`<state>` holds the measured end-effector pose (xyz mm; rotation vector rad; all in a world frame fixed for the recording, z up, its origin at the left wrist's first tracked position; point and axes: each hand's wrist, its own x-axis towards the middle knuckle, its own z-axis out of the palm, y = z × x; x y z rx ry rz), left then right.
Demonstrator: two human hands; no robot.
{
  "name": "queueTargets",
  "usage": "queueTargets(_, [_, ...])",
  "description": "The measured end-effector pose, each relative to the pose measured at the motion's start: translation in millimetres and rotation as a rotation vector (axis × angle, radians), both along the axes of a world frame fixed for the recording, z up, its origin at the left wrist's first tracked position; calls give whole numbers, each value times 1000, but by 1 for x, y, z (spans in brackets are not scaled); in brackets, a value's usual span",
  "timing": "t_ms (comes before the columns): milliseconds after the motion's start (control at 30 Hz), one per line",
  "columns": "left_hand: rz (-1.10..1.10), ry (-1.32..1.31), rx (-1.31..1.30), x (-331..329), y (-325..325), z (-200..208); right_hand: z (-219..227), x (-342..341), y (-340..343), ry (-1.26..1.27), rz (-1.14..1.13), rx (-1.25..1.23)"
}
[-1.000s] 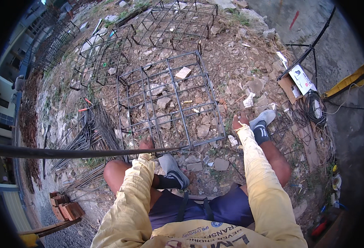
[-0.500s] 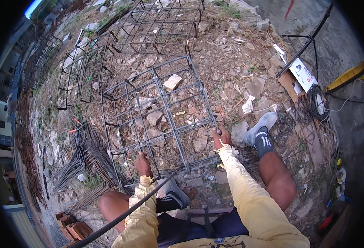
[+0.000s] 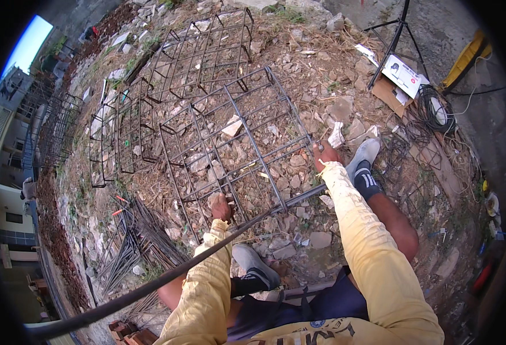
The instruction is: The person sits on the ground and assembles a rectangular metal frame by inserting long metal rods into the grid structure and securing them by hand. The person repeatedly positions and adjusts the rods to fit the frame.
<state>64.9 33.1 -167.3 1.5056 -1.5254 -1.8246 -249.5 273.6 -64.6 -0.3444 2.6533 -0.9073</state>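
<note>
A steel rebar grid [image 3: 238,112] with bent ends lies tilted in front of me, over stony ground. My left hand [image 3: 221,208] is closed around a bar near its left near corner. On the right side, my right hand [image 3: 325,154] is closed on the grid's outer bar by the near right corner; its fingertips are partly hidden. A long dark rod [image 3: 167,269] passes over my left forearm from the lower left toward the grid's near edge. Whether it joins the grid I cannot tell. My two feet stand near the grid, in grey shoes.
More rebar cages [image 3: 207,52] lie beyond and to the left. A bundle of bent bars [image 3: 141,236] sits at the left, with bricks [image 3: 132,334] below it. At the right are a tripod [image 3: 399,26], a printed white box [image 3: 402,75] and a coil of black cable [image 3: 435,110].
The grid and both my hands have shifted away from my feet and a little to the right. The dark rod now reaches farther across the view. My head view has turned slightly.
</note>
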Motion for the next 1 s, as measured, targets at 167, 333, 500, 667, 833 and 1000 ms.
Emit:
queueTargets(167, [-201, -615, -784, 103, -100, 7, 115, 24, -18, 157, -72, -361])
queueTargets(333, [111, -139, -4, 78, 27, 47, 116, 5, 65, 141, -99, -482])
queueTargets(500, [468, 28, -2, 110, 92, 150, 80, 62, 69, -368, -11, -722])
queueTargets(667, [289, -69, -326, 141, 180, 214, 3, 84, 61, -170, 248, -356])
queueTargets(833, [310, 217, -202, 147, 227, 239, -1, 78, 62, 62, 445, 86])
queueTargets(1000, [379, 239, -245, 175, 223, 237, 142, 205, 47, 132, 712, -514])
